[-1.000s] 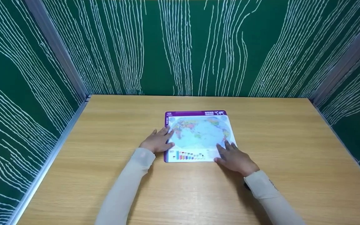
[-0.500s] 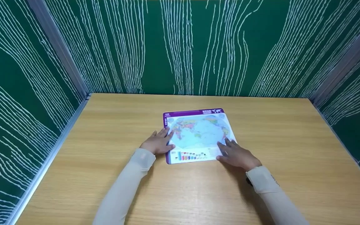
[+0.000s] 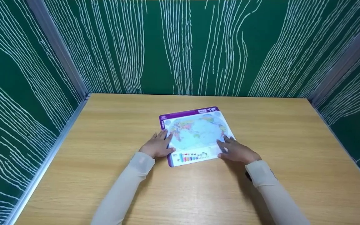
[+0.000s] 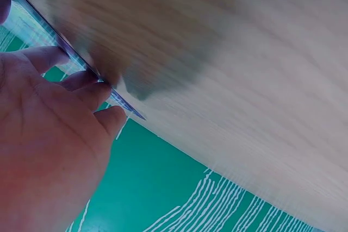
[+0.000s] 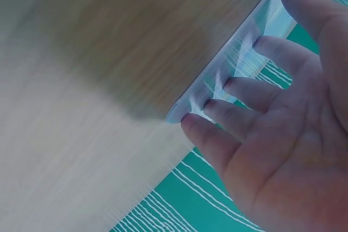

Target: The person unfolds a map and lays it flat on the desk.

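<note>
Green panels (image 3: 180, 47) wall the table (image 3: 292, 140) around the map board (image 3: 195, 131).

Purple-bordered multicoloured map board (image 3: 195, 131), green white-lined walls (image 3: 180, 47)

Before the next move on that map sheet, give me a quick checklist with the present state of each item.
1. Left hand touching the purple-bordered laminated world map sheet at its left edge: ok.
2. Right hand resting on the sheet's near right corner, fingers spread: ok.
3. Sheet lying wholly on the light wooden table, away from every table edge: ok.
4. Sheet square to the table's front edge: not ok, it sits skewed.
5. Sheet flat against the wood under the fingers: cannot tell, the wrist views are blurred.
6. Nothing else lying on the sheet besides the hands: ok.
</note>
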Action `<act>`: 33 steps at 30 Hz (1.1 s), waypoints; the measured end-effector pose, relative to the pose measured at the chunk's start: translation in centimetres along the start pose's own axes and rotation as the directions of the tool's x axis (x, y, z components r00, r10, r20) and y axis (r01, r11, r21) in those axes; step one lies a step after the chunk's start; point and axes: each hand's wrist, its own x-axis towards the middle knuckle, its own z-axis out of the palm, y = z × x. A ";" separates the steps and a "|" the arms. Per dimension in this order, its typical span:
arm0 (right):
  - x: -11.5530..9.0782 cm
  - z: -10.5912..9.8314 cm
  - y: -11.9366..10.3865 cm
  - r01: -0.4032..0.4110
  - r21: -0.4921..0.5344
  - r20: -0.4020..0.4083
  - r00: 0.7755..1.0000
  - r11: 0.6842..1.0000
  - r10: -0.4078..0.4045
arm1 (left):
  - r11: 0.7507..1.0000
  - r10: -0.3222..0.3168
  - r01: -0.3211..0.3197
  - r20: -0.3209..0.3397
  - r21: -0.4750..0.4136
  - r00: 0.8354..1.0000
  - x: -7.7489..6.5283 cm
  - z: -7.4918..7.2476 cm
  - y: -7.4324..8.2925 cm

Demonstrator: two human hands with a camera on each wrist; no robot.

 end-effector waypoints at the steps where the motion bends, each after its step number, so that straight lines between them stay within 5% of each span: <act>1: 0.0 0.0 0.0 -0.001 0.004 0.001 1.000 1.000 0.001 | 1.000 -0.001 0.001 -0.002 -0.003 1.000 -0.1 0.1 0.0; 12: 0.2 0.0 0.4 0.081 0.023 -0.013 0.997 0.996 -0.080 | 1.000 -0.010 0.010 -0.004 -0.025 1.000 -0.8 0.8 0.6; 33: 0.9 -1.0 0.3 -0.002 0.026 0.030 1.000 1.000 0.001 | 0.998 -0.069 0.068 -0.028 -0.015 0.997 -1.2 0.9 1.7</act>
